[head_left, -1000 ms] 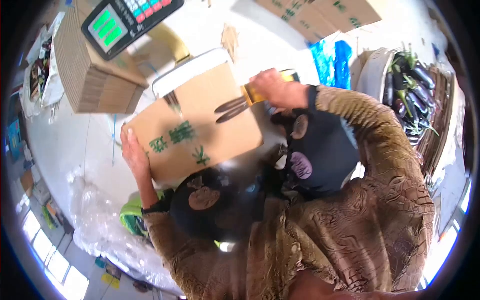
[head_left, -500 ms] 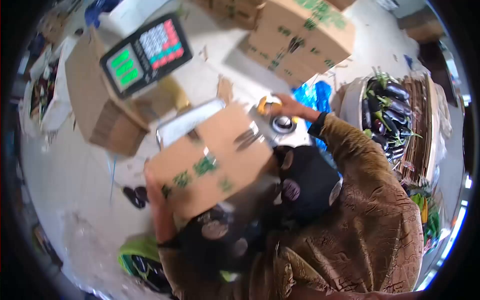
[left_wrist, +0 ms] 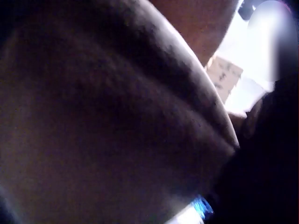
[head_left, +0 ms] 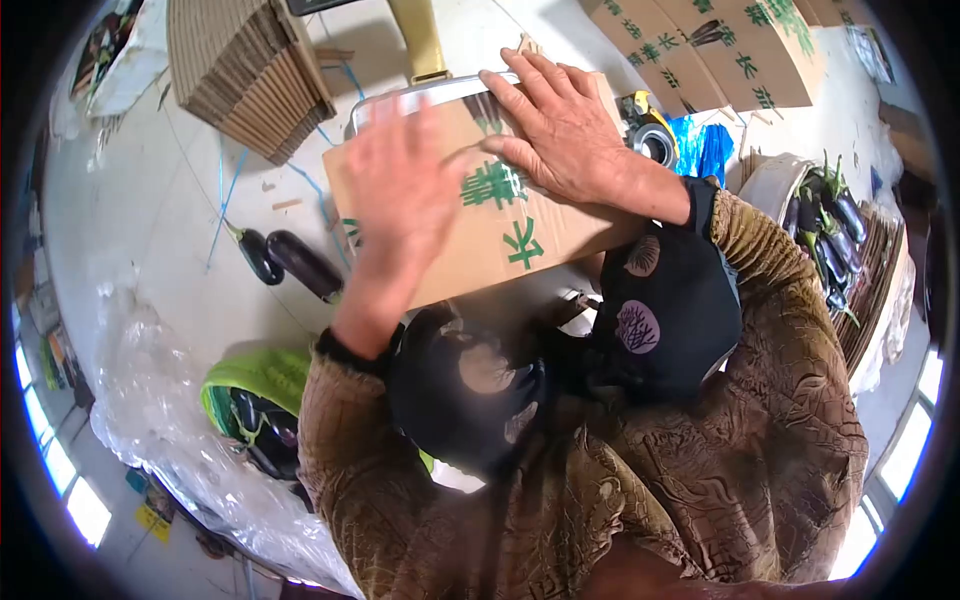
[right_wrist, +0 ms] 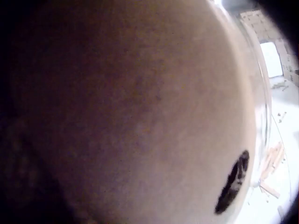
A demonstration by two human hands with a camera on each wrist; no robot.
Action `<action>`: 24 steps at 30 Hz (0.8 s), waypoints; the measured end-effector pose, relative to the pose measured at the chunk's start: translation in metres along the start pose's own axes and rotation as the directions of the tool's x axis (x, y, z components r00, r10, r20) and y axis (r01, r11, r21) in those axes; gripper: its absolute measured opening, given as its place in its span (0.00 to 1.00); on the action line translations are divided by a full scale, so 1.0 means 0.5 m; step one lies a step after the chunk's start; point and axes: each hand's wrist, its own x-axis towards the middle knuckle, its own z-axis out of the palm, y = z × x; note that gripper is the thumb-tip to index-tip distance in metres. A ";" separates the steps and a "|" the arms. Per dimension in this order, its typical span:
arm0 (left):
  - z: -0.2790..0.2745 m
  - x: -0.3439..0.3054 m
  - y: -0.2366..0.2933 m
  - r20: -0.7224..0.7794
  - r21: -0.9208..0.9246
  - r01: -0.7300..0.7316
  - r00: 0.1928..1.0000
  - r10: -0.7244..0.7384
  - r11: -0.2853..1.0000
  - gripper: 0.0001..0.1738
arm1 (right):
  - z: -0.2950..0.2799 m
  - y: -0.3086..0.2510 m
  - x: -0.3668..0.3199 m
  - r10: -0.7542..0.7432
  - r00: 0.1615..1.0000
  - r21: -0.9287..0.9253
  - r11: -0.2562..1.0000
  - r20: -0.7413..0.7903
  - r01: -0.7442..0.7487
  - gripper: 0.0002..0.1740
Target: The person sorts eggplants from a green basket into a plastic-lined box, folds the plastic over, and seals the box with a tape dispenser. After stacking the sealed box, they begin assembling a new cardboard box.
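Note:
A cardboard box point(head_left: 565, 228) with green characters lies across the metal tray of a scale point(head_left: 450, 92), close in front of the knees. My right hand point(head_left: 572, 128) rests on the box top, fingers spread and straight. Over the box's left part is my left hand point(head_left: 400, 200), blurred, fingers extended and nothing in them. A yellow tape dispenser point(head_left: 645, 130) stands just right of the box, out of both hands. In the right wrist view the box point(right_wrist: 177, 70) fills most of the picture, with a dark printed shape on it. Dark skin blocks most of the left wrist view.
Loose eggplants point(head_left: 303, 264) lie on the floor at left, near a green bag point(head_left: 222, 385) of more. Folded cardboard point(head_left: 250, 85) stands behind them. Printed boxes point(head_left: 740, 65) are at the back right, blue plastic point(head_left: 703, 150) nearer, and an eggplant-filled tub point(head_left: 765, 185) at right.
My right hand, which held the tape dispenser, has let it go beside the box and come back onto the box top. My left hand has moved from the box's left edge to over its top.

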 end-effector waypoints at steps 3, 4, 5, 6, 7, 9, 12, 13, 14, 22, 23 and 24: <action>0.007 0.020 0.005 -0.010 -0.067 -0.086 0.996 0.085 0.994 0.35 | 0.016 -0.003 0.016 0.001 1.000 -0.020 1.000 0.003 -0.001 0.34; 0.002 0.013 0.007 -0.013 -0.064 -0.119 0.993 0.118 0.991 0.35 | 0.014 -0.007 0.010 0.011 1.000 -0.005 1.000 0.020 -0.011 0.33; -0.004 0.008 0.007 -0.020 -0.042 -0.121 0.993 0.120 0.992 0.36 | 0.005 -0.003 0.005 0.008 0.999 -0.050 0.999 0.037 -0.006 0.33; -0.006 0.002 -0.001 -0.025 -0.034 -0.125 0.992 0.125 0.992 0.36 | 0.001 0.016 -0.005 0.007 1.000 -0.051 0.999 0.026 -0.006 0.33; -0.005 -0.010 -0.017 -0.041 0.008 -0.080 0.996 0.081 0.997 0.35 | 0.001 0.044 -0.021 0.018 1.000 -0.074 0.997 -0.008 -0.018 0.33; -0.013 -0.034 -0.044 -0.049 0.039 0.009 0.999 -0.007 0.999 0.34 | -0.009 0.074 -0.042 0.012 0.998 -0.026 1.000 -0.063 -0.014 0.33; -0.020 -0.070 -0.092 -0.010 0.031 0.138 0.990 -0.137 0.990 0.34 | 0.026 0.107 -0.055 0.251 0.956 0.448 0.880 -0.150 -0.161 0.33; -0.009 -0.083 -0.121 0.001 -0.309 0.223 0.972 -0.234 0.925 0.34 | 0.044 0.132 -0.061 0.362 0.932 0.629 0.733 -0.036 -0.260 0.35; 0.003 -0.084 -0.125 0.005 -0.299 0.222 0.973 -0.231 0.928 0.34 | 0.049 0.130 -0.060 0.402 0.913 0.861 0.440 0.066 -0.256 0.36; 0.100 -0.085 -0.133 0.352 -0.872 0.142 0.846 -0.400 -0.468 0.41 | 0.058 0.102 -0.102 0.373 0.799 0.871 -0.340 0.471 -0.355 0.50; 0.101 -0.069 -0.117 0.343 -0.868 0.150 0.870 -0.353 -0.474 0.41 | 0.170 0.154 -0.166 0.101 0.834 0.790 -0.397 0.543 -0.466 0.51; 0.095 -0.053 -0.104 0.320 -0.866 0.150 0.899 -0.299 -0.477 0.41 | 0.244 0.217 -0.201 -0.171 0.809 0.708 -0.407 0.562 -0.577 0.52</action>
